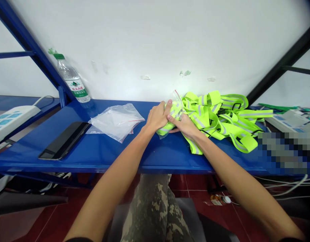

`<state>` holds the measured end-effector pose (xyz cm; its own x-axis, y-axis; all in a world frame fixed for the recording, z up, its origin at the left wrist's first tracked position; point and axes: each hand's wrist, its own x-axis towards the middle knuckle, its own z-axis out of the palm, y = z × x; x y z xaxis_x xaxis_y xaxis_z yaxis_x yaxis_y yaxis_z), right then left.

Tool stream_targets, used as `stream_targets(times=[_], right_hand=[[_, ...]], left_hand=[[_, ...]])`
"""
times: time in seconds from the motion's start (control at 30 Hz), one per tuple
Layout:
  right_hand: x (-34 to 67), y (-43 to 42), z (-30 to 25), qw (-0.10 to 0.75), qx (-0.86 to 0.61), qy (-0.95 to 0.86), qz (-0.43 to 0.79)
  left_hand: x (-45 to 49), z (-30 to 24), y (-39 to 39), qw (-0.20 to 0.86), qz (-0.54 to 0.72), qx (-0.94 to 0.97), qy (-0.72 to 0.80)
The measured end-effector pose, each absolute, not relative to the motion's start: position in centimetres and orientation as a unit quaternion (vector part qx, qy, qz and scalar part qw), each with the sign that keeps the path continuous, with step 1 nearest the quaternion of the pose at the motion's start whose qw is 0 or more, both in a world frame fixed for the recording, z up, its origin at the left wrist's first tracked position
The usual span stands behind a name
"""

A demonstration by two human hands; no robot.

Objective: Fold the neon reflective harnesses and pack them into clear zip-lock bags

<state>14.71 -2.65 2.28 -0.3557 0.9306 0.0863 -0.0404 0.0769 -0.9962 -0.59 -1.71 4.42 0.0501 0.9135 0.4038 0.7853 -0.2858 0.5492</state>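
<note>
Your left hand (157, 117) and right hand (185, 126) wrap the rolled reflective hi-vis vest (164, 130) from either side, the grip on both firmly shut and squeezing it compact, which keeps the roll from springing loose; it sits on the blue steel bench (114, 158), with a clear zip bag (178, 105) standing just behind it; a heap of hi-vis vests (215, 114) lies right of the roll; left of it lie a flattened clear bag (116, 121) and a smartphone (65, 140); a water bottle (72, 80) stands farther left, against the wall.
</note>
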Motion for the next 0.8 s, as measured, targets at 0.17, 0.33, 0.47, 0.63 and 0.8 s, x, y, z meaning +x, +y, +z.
stream_targets(times=[0.17, 0.33, 0.47, 0.63, 0.8], right_hand=[[14.63, -2.60, 1.80, 0.435, -0.363, -0.613, 0.551], [14.69, -2.47, 1.64, 0.446, -0.354, -0.628, 0.531], [14.81, -2.42, 1.62, 0.446, -0.354, -0.634, 0.523], [14.74, -2.69, 1.94, 0.446, -0.358, -0.637, 0.517], [14.66, -2.91, 2.30, 0.446, -0.375, -0.634, 0.508]], left_hand=[[-0.26, 4.20, -1.67, 0.096, 0.368, 0.727, 0.572], [-0.19, 4.04, -1.52, 0.100, 0.379, 0.719, 0.573], [-0.01, 4.05, -1.57, 0.100, 0.380, 0.721, 0.570], [0.08, 4.01, -1.54, 0.093, 0.383, 0.721, 0.570], [-0.59, 4.19, -1.35, 0.115, 0.393, 0.733, 0.543]])
